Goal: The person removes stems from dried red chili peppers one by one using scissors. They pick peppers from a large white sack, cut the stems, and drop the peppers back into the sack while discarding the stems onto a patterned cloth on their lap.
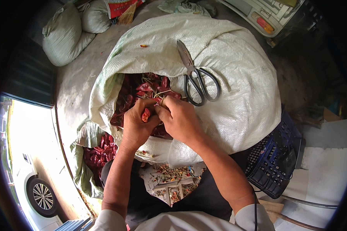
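Observation:
Both of my hands meet over the opening of a large white woven sack full of dried red chili peppers. My left hand is closed round a dried chili pepper, whose red end pokes out of the fist. Thumb and fingers pinched together, my right hand touches the left at the fingertips, by the pepper's other end. What exactly the right fingers grip is mostly hidden. Scissors with black handles lie on the sack just beyond my right hand, blades pointing away.
A smaller greenish sack of red chili peppers stands at the lower left. Stems and scraps litter the floor between my legs. A dark blue plastic crate is at the right. Filled white sacks sit far left.

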`<action>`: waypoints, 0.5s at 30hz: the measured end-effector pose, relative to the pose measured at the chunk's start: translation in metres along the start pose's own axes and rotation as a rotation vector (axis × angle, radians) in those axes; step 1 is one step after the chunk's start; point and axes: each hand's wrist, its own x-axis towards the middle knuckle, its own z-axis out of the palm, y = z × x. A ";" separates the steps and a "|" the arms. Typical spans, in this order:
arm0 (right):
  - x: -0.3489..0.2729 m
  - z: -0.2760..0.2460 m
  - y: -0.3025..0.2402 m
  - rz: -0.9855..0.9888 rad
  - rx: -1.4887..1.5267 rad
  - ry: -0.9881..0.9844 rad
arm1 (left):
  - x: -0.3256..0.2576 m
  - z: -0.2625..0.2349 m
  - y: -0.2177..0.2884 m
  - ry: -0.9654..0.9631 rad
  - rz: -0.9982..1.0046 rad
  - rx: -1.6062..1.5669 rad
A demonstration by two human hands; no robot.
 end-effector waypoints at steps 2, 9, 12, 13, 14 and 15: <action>0.001 0.004 0.005 -0.077 -0.055 0.041 | 0.000 0.001 0.004 0.010 -0.009 -0.026; -0.002 0.008 0.012 -0.159 -0.193 0.046 | -0.002 0.004 -0.008 -0.085 0.014 0.183; -0.002 0.006 0.002 -0.029 -0.160 0.010 | -0.003 -0.003 -0.002 -0.093 0.015 0.057; -0.001 0.006 -0.001 0.015 -0.015 0.041 | -0.002 -0.002 -0.013 -0.140 -0.084 -0.198; 0.000 0.006 -0.003 0.058 0.130 0.072 | -0.002 -0.004 -0.015 -0.191 -0.159 -0.366; 0.002 0.007 -0.004 0.099 0.277 0.101 | 0.001 -0.009 -0.010 -0.238 -0.235 -0.532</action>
